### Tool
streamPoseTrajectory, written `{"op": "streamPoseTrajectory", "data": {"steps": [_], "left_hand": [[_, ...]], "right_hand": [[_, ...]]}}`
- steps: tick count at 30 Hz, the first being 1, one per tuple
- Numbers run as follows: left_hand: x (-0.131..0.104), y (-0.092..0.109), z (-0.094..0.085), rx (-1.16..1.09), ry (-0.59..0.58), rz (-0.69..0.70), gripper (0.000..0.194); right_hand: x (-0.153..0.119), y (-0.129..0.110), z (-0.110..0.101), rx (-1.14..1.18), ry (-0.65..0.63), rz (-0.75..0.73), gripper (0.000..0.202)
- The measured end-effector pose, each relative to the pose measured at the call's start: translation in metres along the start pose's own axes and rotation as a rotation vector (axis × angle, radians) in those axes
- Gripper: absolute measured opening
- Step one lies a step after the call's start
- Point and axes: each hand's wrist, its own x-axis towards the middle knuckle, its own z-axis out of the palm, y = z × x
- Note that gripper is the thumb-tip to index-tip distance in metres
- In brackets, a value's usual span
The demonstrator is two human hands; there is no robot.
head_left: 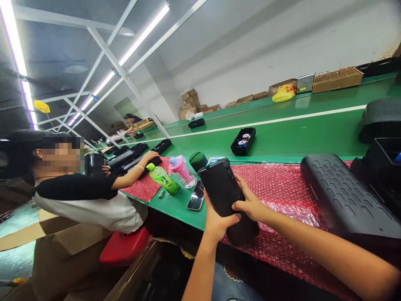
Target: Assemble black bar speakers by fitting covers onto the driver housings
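Observation:
A black speaker housing (221, 186) is held tilted over the near edge of the bench, with both of my hands closed around it. My left hand (216, 221) grips its left side, thumb across the lower face. From the right side my right hand (250, 202) holds it, thumb pressed on the face and fingers behind. Red bubble wrap (275, 184) lies on the bench beneath and to the right. Just left of the housing are a phone (196, 196) and a green round speaker (198, 161).
A green-capped bottle (164, 179) and a pink bottle (181, 170) stand left. A large black speaker casing (347, 192) sits right. An open black housing (243, 141) rests on the green conveyor (282, 125). At left, a co-worker (81, 184) reaches across the bench.

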Motion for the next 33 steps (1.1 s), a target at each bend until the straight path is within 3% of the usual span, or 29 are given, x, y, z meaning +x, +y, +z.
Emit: {"op": "streamPoseTrajectory", "data": {"steps": [9,14,18,25,29,33], "left_hand": [[0.003,0.001,0.0,0.002,0.003,-0.054,0.107],[0.0,0.004,0.006,0.01,0.015,-0.037,0.116],[-0.005,0.007,0.014,0.003,0.011,-0.029,0.124],[-0.01,0.007,0.019,-0.026,0.083,-0.044,0.125],[-0.012,0.009,0.021,-0.024,0.063,-0.014,0.124],[-0.014,0.008,0.025,0.057,0.077,-0.019,0.124]], "right_hand": [[0.0,0.001,0.004,0.031,0.101,-0.009,0.086],[0.001,0.001,-0.003,0.058,0.029,0.005,0.085],[0.001,0.0,-0.004,0.087,0.061,-0.003,0.076],[-0.003,0.004,-0.004,0.058,0.041,-0.071,0.074],[-0.001,0.003,-0.005,0.075,0.01,-0.034,0.078],[0.001,-0.003,-0.005,0.1,0.048,-0.015,0.069]]}}
